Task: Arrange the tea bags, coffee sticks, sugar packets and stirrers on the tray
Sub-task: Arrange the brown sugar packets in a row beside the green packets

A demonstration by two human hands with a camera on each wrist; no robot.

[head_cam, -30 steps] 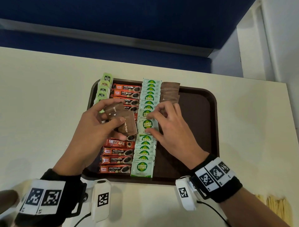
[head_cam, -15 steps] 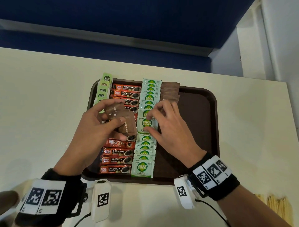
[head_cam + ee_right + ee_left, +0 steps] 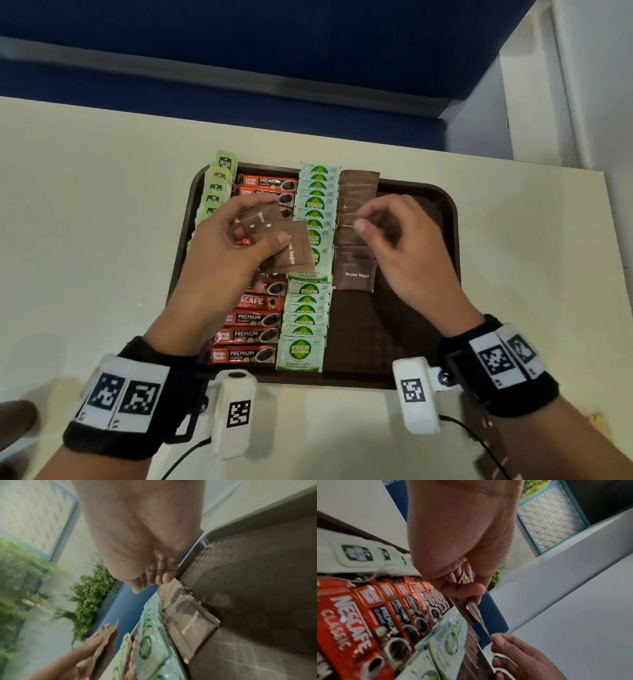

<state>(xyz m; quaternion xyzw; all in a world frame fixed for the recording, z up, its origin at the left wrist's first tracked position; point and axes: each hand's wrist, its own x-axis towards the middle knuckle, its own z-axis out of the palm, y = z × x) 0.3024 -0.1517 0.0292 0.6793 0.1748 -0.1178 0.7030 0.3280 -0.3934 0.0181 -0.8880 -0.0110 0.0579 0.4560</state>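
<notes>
Cream worktop (image 3: 85, 212), dark brown plastic tray (image 3: 442, 219) centred. Left hand (image 3: 226, 253) pinches a fan of flat brown paper sugar packets (image 3: 291, 251) above the coffee row. Right hand (image 3: 404, 246) empty, fingers loosely curled over the brown column at right. Packets look light, floppy, slick: pinch edges.

Cream bench (image 3: 85, 212) underneath, spreading out to both sides. Blue padded seat back (image 3: 239, 44) past its far edge. White wall (image 3: 589, 85) off to the right. Blue-framed wire grid panel (image 3: 551, 516) and green plants (image 3: 92, 588) in the wrist views, blurred.
</notes>
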